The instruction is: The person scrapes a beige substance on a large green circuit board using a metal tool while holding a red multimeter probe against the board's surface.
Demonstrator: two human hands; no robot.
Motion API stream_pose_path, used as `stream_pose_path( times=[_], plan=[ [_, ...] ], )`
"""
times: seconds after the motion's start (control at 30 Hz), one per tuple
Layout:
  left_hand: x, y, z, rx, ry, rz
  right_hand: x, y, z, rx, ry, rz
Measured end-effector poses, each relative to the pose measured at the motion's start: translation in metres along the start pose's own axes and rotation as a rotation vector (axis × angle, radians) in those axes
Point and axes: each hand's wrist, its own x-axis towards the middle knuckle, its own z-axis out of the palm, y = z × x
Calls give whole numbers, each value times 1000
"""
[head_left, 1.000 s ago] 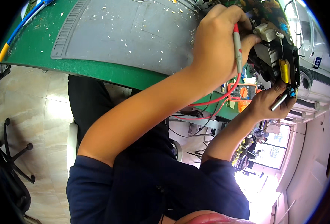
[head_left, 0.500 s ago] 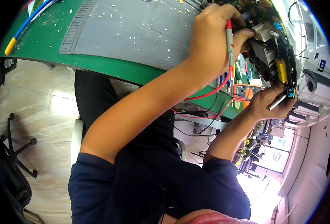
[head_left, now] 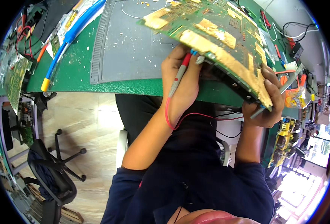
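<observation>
Circuit board (head_left: 243,48) tilted above green worktop (head_left: 79,76), top cut off by frame, underside mostly hidden. Left hand (head_left: 183,84) holds red-grey probe (head_left: 177,79), fingertips partly hidden at board. Right hand (head_left: 266,102) grips board's corner.

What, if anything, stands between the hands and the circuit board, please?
Nothing visible does: the right hand grips the near right corner of the circuit board, and the left hand is at its near edge, holding a red-and-grey probe whose red end sits close to that edge.
</observation>
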Motion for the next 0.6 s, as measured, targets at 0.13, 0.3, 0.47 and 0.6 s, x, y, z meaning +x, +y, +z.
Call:
stream_pose_path(
  times=[0.13,0.3,0.47,0.6],
  plan=[
    [-5,-9,-16,-24,-14,-6,-8,-3,-3,55,-78,-8],
    [-7,-13,-19,104,-23,17,-27,0,-5,101,-109,14],
    [-11,-10,-16,102,-38,-26,-37,1,-13,175,-148,95],
    [-14,-11,-21,166,-65,-56,-43,-2,-13,181,-160,165]
  ],
)
